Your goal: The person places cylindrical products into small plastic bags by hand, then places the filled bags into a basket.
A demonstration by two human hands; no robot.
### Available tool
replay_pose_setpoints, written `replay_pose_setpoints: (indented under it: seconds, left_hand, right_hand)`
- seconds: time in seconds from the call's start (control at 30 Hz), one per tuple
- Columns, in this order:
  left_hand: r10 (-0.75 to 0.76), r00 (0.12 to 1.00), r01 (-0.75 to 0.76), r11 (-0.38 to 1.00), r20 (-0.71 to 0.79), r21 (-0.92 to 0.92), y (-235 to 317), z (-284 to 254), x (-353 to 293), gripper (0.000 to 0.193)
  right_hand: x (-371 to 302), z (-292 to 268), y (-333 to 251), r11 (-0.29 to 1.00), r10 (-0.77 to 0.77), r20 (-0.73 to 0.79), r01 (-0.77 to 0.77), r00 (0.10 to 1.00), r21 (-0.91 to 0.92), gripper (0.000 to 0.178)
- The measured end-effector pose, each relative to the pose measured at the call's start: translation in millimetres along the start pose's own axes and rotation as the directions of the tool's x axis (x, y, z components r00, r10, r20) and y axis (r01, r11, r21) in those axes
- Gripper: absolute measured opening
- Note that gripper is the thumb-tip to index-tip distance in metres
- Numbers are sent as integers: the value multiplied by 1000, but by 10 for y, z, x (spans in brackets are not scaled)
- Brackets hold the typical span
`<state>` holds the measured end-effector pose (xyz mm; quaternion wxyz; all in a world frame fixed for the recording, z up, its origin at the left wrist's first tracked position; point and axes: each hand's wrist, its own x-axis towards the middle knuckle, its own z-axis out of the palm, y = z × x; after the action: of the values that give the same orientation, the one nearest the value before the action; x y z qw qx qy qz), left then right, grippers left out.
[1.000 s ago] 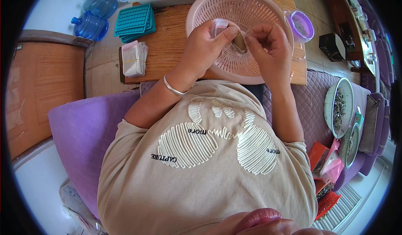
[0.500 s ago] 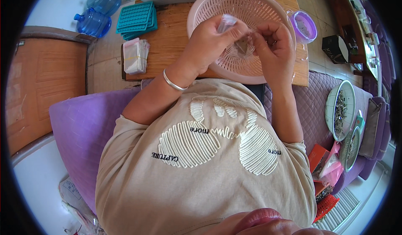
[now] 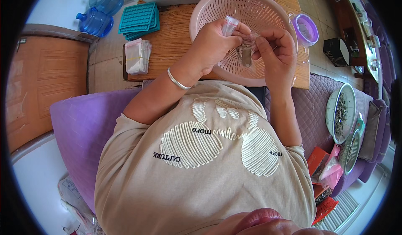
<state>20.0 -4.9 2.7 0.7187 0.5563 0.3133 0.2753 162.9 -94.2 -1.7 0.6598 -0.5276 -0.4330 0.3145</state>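
Observation:
Over a pink perforated basket [image 3: 217,8] on a wooden table [image 3: 176,42], both hands hold a small clear plastic bag [image 3: 246,52] with something dark inside. My left hand [image 3: 215,46] pinches the bag's upper edge, where a white strip sticks up; a silver bangle sits on that wrist. My right hand [image 3: 274,50] grips the bag's right side with its fingertips. What exactly is in the bag cannot be made out.
A stack of clear bags [image 3: 137,57] and teal trays [image 3: 139,19] lie on the table's left part. A purple lidded tub [image 3: 307,28] stands at its right. Blue water bottles [image 3: 98,10] are on the floor. Plates of dark bits [image 3: 341,113] rest on the purple couch.
Both hands have shifted slightly and worked the small bag between the fingers; it hangs lower between them now. Nothing else has moved.

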Motion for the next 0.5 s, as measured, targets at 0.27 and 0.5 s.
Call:
replay_pose_setpoints:
  seconds: [0.27, 0.5]
  left_hand:
    - [125, 975, -78, 965, 182, -249, -107, -28, -70, 68]
    - [261, 956, -282, 943, 134, 175, -263, -138, 15, 79]
  right_hand:
    - [54, -90, 73, 956, 96, -7, -90, 995, 281, 9]
    - [203, -44, -50, 678, -411, 76, 360, 908, -641, 13]
